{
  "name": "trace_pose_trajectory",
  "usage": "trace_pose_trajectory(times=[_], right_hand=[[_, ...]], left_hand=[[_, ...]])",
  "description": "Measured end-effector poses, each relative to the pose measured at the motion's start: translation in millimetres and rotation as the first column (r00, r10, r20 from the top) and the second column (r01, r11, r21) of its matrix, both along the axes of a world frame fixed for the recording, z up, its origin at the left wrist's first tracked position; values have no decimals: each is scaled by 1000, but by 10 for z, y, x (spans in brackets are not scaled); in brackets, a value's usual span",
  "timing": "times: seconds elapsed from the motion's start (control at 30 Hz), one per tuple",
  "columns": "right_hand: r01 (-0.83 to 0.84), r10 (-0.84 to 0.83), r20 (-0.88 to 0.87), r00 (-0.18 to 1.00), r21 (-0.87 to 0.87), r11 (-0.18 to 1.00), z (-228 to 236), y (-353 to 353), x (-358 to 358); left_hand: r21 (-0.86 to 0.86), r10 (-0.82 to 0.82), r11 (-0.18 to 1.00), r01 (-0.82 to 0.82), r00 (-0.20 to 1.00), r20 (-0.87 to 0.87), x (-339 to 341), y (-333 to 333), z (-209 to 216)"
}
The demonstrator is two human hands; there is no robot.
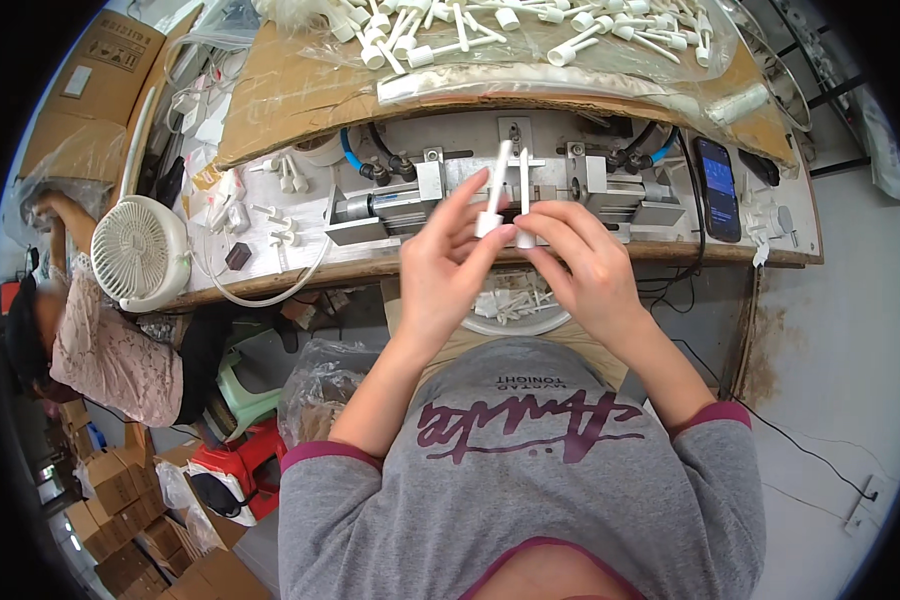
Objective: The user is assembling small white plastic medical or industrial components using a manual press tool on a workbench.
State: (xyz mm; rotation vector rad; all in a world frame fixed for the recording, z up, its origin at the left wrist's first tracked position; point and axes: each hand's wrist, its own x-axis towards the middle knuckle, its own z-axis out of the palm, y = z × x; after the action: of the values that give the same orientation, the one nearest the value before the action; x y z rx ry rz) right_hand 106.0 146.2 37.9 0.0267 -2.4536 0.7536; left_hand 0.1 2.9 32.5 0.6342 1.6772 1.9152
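Note:
My left hand (438, 262) is closed on a white plastic stick with a wider cap-like end (490, 218), held between thumb and fingers with its thin end up. Beside it, my right hand (592, 268) pinches a second white plastic stick (525, 180), upright and nearly parallel to the first. Both hands meet in front of a metal clamping fixture (400, 203) on the bench. Its right block (620, 192) carries blue and black air hoses. The fingers partly hide the lower ends of both sticks and the middle of the fixture.
Similar white parts (570, 48) are heaped on a cardboard sheet (300, 85) above the fixture. A phone (718, 190) lies at the right, a white fan (140, 253) at the left. More parts sit in a basin (478, 322) below the bench edge. Another person (115, 350) works at far left.

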Motion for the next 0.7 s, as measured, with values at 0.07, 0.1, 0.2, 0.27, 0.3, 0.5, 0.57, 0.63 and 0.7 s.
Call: trace_pose_trajectory(times=[0.07, 0.1, 0.2, 0.27, 0.3, 0.5, 0.57, 0.63, 0.7], right_hand=[[48, -50, 57, 997, 45, 998, -105, -20, 8], [50, -56, 58, 997, 99, 994, -204, -46, 3], [40, -106, 186, 977, 330, 943, -314, -84, 12], [42, -146, 180, 973, 484, 874, -273, -104, -67], [38, -148, 189, 971, 489, 872, -246, -107, -108], [-22, -157, 293, 943, 526, 851, -154, -91, -233], [-53, -142, 330, 933, 517, 854, -51, -31, -249], [-93, -17, 355, 935, 291, 952, 124, 166, -316], [-8, -14, 273, 962, 79, 997, 305, 378, -473]], left_hand=[[-29, 28, 999, -29, 999, -24, -58, -84, 39], [-45, 39, 998, -41, 999, -34, -82, -145, 41], [-57, 15, 998, -24, 989, -150, -125, -225, 41], [-20, 4, 1000, -9, 978, -208, -129, -222, 51], [-20, 1, 1000, -6, 970, -243, -122, -214, 53], [-116, 2, 992, -45, 937, -349, -125, -230, 29], [-126, 23, 988, -87, 898, -440, -108, -249, 17], [-127, 9, 986, -105, 803, -596, -136, -283, -20], [-161, -10, 976, -149, 704, -710, -123, -291, -49]])
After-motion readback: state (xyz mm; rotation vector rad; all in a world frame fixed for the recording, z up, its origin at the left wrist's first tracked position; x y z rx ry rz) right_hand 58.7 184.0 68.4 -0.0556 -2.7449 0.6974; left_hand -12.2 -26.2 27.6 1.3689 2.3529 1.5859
